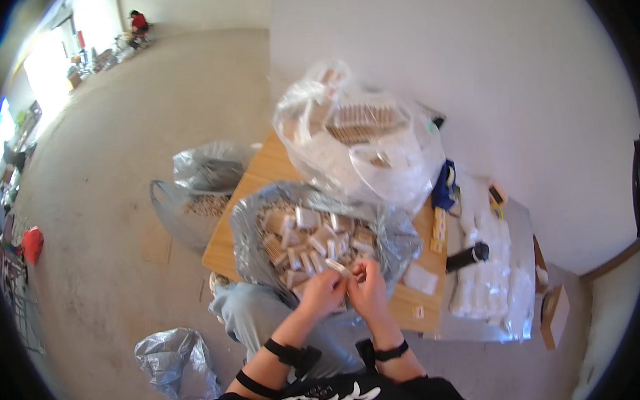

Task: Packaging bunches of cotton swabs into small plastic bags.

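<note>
Both my hands meet over the near edge of a grey plastic bag (pixel 395 232) lying open on the table. My left hand (pixel 323 293) is closed, fingertips pinching the lower end of a small whitish packet (pixel 338 268). From the other side my right hand (pixel 367 286) pinches it too, with fingers curled. The packet looks like thin clear wrapping; what is inside is too small to make out. Just beyond my fingers, the bag holds several wrapped bundles (pixel 308 218) of small tan sticks or pegs, among loose tan pieces.
A large clear bag (pixel 396 155) of tan rods stands at the table's (pixel 226 249) back. To the right are a black bottle (pixel 468 257), white wrapped packs (pixel 488 265) and a blue object (pixel 444 185). Grey bags (pixel 174 360) lie on the floor. Far off sits a person (pixel 139 23).
</note>
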`<state>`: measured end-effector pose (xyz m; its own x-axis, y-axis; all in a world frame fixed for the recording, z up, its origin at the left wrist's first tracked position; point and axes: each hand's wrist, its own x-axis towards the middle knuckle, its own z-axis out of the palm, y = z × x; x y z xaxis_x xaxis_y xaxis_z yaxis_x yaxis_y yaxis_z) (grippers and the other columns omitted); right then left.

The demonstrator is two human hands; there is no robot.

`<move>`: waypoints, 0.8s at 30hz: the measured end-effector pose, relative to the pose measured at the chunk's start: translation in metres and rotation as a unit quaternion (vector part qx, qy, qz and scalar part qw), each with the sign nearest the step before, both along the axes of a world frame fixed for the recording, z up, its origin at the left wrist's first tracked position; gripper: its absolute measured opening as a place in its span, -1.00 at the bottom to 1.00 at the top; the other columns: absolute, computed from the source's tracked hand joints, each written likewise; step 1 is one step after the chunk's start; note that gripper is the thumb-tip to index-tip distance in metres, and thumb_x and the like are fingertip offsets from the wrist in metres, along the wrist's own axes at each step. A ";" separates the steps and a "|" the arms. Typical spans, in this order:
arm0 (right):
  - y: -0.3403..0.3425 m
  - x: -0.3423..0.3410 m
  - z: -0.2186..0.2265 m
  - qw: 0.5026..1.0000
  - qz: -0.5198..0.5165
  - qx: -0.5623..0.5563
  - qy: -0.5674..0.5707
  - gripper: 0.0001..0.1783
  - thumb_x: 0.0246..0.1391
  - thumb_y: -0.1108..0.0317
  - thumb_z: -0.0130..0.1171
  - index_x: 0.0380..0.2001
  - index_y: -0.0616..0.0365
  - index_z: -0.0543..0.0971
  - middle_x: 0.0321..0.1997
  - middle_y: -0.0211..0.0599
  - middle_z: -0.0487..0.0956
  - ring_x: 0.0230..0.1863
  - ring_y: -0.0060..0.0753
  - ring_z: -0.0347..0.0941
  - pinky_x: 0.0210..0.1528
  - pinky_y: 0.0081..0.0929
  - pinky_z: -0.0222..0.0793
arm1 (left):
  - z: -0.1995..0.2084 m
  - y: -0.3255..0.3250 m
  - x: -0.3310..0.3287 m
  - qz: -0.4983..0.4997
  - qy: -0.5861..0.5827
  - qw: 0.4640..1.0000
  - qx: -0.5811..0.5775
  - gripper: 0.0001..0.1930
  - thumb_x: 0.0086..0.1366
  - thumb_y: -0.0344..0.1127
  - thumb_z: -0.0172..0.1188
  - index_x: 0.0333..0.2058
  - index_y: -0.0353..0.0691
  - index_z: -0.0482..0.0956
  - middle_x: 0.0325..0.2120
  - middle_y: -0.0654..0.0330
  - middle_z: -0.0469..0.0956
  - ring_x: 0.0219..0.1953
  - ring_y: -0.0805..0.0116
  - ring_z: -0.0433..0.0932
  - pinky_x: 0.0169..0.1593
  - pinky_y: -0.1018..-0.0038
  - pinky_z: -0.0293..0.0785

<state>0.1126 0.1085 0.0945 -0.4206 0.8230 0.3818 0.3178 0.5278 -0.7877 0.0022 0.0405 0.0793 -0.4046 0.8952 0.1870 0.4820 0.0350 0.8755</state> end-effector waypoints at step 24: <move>0.013 0.024 -0.028 0.861 0.022 -0.441 0.253 -0.77 -0.08 0.69 0.02 -0.29 0.25 0.41 -0.31 -0.28 0.53 -0.30 -0.41 0.51 -0.19 -0.45 0.50 | -0.011 0.001 -0.014 0.055 -0.343 0.938 -0.024 -0.71 0.17 -0.22 0.27 -0.29 -0.32 0.49 -0.51 0.34 0.46 -0.51 0.66 0.35 -0.47 0.65 0.29</move>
